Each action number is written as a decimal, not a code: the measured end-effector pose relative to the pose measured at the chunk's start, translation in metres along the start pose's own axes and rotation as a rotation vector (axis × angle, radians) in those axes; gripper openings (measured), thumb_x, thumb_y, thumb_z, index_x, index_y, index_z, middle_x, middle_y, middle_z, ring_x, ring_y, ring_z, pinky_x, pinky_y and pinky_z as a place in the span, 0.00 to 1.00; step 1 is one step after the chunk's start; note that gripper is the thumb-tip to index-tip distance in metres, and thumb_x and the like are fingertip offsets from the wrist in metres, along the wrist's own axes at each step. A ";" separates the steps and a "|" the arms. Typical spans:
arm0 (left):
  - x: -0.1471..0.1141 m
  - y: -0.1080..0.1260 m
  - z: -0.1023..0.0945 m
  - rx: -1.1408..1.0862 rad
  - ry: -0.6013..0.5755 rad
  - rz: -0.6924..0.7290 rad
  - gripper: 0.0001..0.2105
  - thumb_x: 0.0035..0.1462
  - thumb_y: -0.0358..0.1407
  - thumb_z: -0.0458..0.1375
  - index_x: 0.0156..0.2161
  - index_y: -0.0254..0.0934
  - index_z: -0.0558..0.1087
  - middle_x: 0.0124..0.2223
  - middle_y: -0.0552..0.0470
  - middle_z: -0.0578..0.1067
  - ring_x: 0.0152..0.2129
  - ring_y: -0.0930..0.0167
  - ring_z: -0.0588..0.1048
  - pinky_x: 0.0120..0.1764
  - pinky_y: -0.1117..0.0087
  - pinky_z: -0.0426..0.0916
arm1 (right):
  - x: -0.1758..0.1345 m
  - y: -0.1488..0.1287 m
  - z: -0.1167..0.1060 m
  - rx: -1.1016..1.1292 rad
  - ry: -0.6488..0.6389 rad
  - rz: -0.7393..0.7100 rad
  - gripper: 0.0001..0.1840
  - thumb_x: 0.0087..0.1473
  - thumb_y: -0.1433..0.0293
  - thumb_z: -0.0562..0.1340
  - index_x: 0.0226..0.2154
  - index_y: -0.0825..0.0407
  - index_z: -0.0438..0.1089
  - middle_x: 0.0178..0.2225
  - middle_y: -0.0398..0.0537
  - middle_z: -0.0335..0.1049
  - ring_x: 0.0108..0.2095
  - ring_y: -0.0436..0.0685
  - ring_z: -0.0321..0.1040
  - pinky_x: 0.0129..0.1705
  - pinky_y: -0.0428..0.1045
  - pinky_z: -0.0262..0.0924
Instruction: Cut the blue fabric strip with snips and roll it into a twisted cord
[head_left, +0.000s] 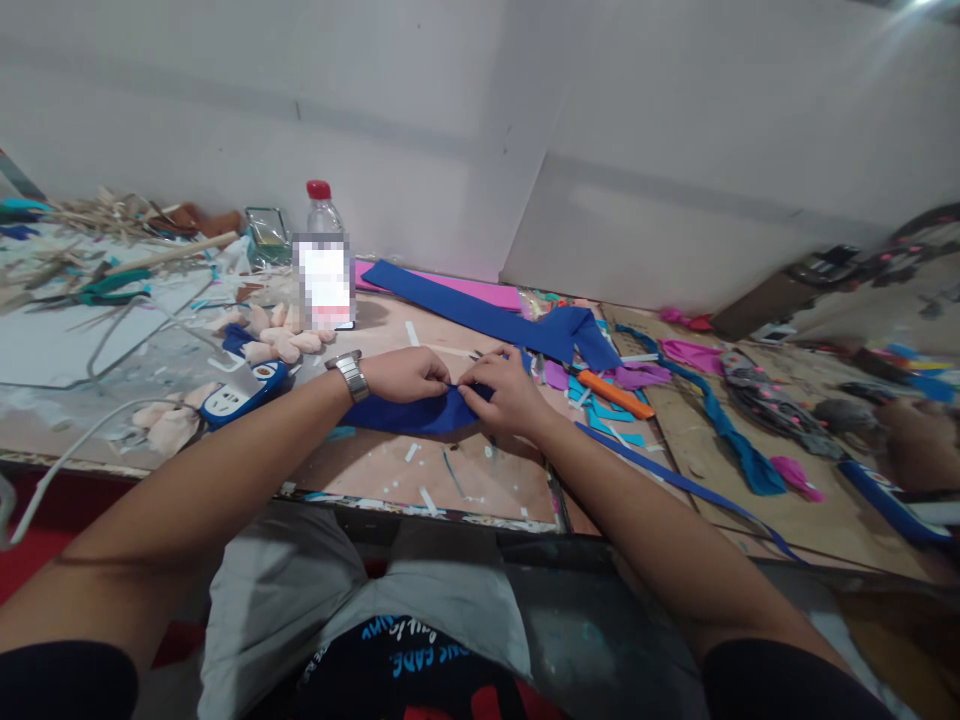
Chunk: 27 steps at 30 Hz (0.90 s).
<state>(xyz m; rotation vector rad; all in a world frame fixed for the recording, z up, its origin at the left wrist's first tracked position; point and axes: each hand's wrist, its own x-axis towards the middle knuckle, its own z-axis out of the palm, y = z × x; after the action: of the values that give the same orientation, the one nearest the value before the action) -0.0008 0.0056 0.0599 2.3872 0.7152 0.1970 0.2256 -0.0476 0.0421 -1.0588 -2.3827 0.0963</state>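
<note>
A strip of blue fabric (409,412) lies across the work table under both hands. My left hand (409,374), with a metal watch on its wrist, pinches the strip's upper edge. Close beside it, my right hand (504,390) pinches the same edge with thumb and finger. The fingertips of the two hands almost meet, and part of the strip is hidden beneath them. Behind the hands stretches a longer blue fabric band (465,308), partly over a pink strip (491,294). A dark pointed tool tip shows just behind my right hand.
Right of my hands lie an orange-handled cutter (615,394), turquoise scraps and a narrow blue strip (682,482). To the left are a blue-and-white power strip (244,394), pale stuffed pieces (281,335) and a red-capped bottle (322,212). Green-handled pliers (112,288) lie farther left. Another person's hand (919,430) is far right.
</note>
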 end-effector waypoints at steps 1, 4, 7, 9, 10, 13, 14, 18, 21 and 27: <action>0.000 0.000 0.000 -0.010 0.002 0.000 0.13 0.59 0.40 0.54 0.32 0.33 0.77 0.27 0.54 0.72 0.24 0.72 0.65 0.30 0.70 0.56 | 0.000 0.000 0.000 0.006 -0.001 -0.004 0.07 0.59 0.69 0.62 0.34 0.50 0.76 0.35 0.48 0.83 0.38 0.60 0.75 0.56 0.62 0.49; -0.001 0.000 -0.001 -0.033 0.006 -0.015 0.13 0.58 0.41 0.54 0.31 0.33 0.76 0.25 0.55 0.69 0.24 0.72 0.63 0.30 0.70 0.55 | 0.000 0.001 0.002 0.018 0.017 -0.015 0.06 0.59 0.69 0.63 0.34 0.50 0.76 0.35 0.48 0.83 0.38 0.59 0.75 0.56 0.61 0.49; 0.000 -0.001 -0.001 -0.093 -0.009 -0.020 0.11 0.56 0.39 0.54 0.31 0.34 0.75 0.26 0.55 0.70 0.24 0.72 0.64 0.30 0.70 0.56 | -0.001 0.004 0.005 0.033 0.038 -0.041 0.05 0.60 0.69 0.64 0.36 0.49 0.77 0.35 0.46 0.83 0.38 0.58 0.76 0.55 0.61 0.50; 0.000 -0.004 -0.001 -0.121 -0.008 -0.024 0.10 0.54 0.37 0.54 0.32 0.34 0.76 0.26 0.55 0.70 0.24 0.72 0.65 0.30 0.70 0.56 | -0.001 0.006 0.007 0.042 0.051 -0.061 0.05 0.60 0.69 0.64 0.36 0.48 0.78 0.35 0.45 0.83 0.36 0.57 0.76 0.54 0.60 0.51; 0.001 -0.005 0.000 -0.130 -0.006 -0.028 0.10 0.54 0.36 0.54 0.33 0.33 0.76 0.27 0.55 0.70 0.25 0.72 0.65 0.31 0.70 0.57 | -0.001 0.006 0.007 0.041 0.062 -0.069 0.05 0.60 0.69 0.65 0.36 0.48 0.78 0.35 0.45 0.83 0.36 0.57 0.76 0.54 0.60 0.51; 0.003 -0.008 0.002 -0.185 0.003 -0.055 0.11 0.53 0.34 0.53 0.35 0.33 0.78 0.28 0.55 0.72 0.26 0.71 0.66 0.33 0.70 0.59 | 0.000 0.006 0.007 0.022 0.102 -0.093 0.05 0.59 0.70 0.65 0.35 0.48 0.79 0.34 0.44 0.83 0.35 0.56 0.75 0.54 0.59 0.51; 0.003 -0.009 0.003 -0.216 0.009 -0.065 0.12 0.53 0.35 0.53 0.35 0.33 0.78 0.29 0.55 0.73 0.27 0.71 0.66 0.33 0.70 0.59 | 0.000 0.005 0.006 0.009 0.110 -0.098 0.05 0.59 0.70 0.65 0.35 0.47 0.80 0.34 0.44 0.83 0.35 0.56 0.75 0.54 0.60 0.51; 0.003 -0.005 0.003 -0.275 0.072 -0.091 0.14 0.59 0.41 0.53 0.32 0.33 0.76 0.29 0.53 0.72 0.27 0.71 0.65 0.32 0.70 0.59 | 0.001 0.002 0.002 -0.049 0.097 -0.107 0.07 0.60 0.69 0.64 0.34 0.47 0.80 0.32 0.43 0.83 0.36 0.56 0.74 0.56 0.60 0.49; 0.002 -0.002 0.001 -0.232 0.052 -0.097 0.19 0.62 0.49 0.54 0.31 0.33 0.74 0.26 0.55 0.67 0.24 0.73 0.61 0.28 0.71 0.55 | 0.000 0.001 -0.001 -0.076 0.067 -0.082 0.08 0.61 0.69 0.63 0.34 0.46 0.80 0.32 0.44 0.83 0.37 0.57 0.74 0.58 0.61 0.48; 0.002 -0.003 -0.001 -0.149 0.069 -0.043 0.18 0.62 0.48 0.55 0.33 0.33 0.75 0.24 0.57 0.64 0.23 0.74 0.59 0.27 0.72 0.53 | -0.001 0.000 -0.001 -0.064 0.052 -0.037 0.09 0.61 0.69 0.62 0.38 0.45 0.80 0.36 0.45 0.83 0.37 0.58 0.73 0.60 0.62 0.46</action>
<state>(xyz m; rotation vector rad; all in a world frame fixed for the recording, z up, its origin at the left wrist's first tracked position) -0.0009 0.0090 0.0583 2.2308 0.7564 0.3047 0.2268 -0.0480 0.0421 -1.0334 -2.3708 -0.0203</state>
